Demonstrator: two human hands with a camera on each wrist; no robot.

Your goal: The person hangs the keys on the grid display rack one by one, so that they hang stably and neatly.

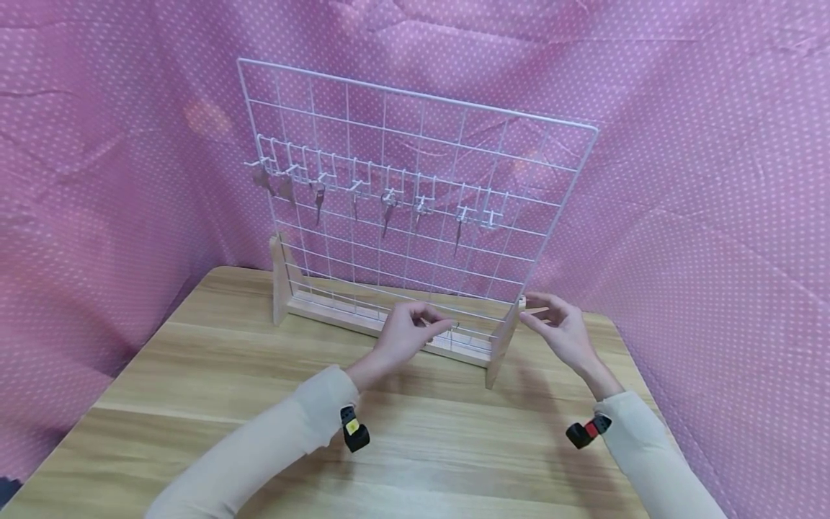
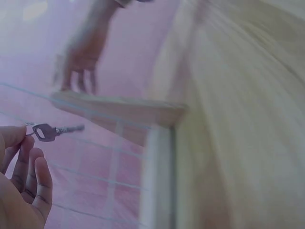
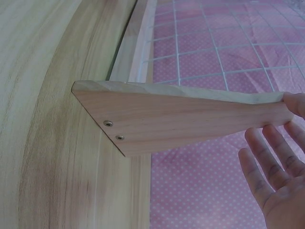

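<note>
My left hand (image 1: 405, 331) is low in front of a white wire grid (image 1: 418, 93). Between its thumb and index finger, in the left wrist view, it pinches the small ring of a silver key (image 2: 49, 133); the key's blade points away from the fingers. At the grid's right end, my right hand (image 1: 563, 335) holds the upper end of the wooden side panel (image 3: 181, 109), thumb on one edge and fingertips against the other. Several keys (image 1: 320, 202) hang from a row of white hooks on the grid. The rightmost hook (image 1: 491, 220) shows no key.
The grid stands in a wooden base with another side panel (image 1: 281, 281) at the left. Underneath is a wood-grain table (image 1: 214, 375). Pink dotted cloth (image 1: 713, 180) surrounds the back and sides. Each wrist wears a small black camera (image 1: 354, 430).
</note>
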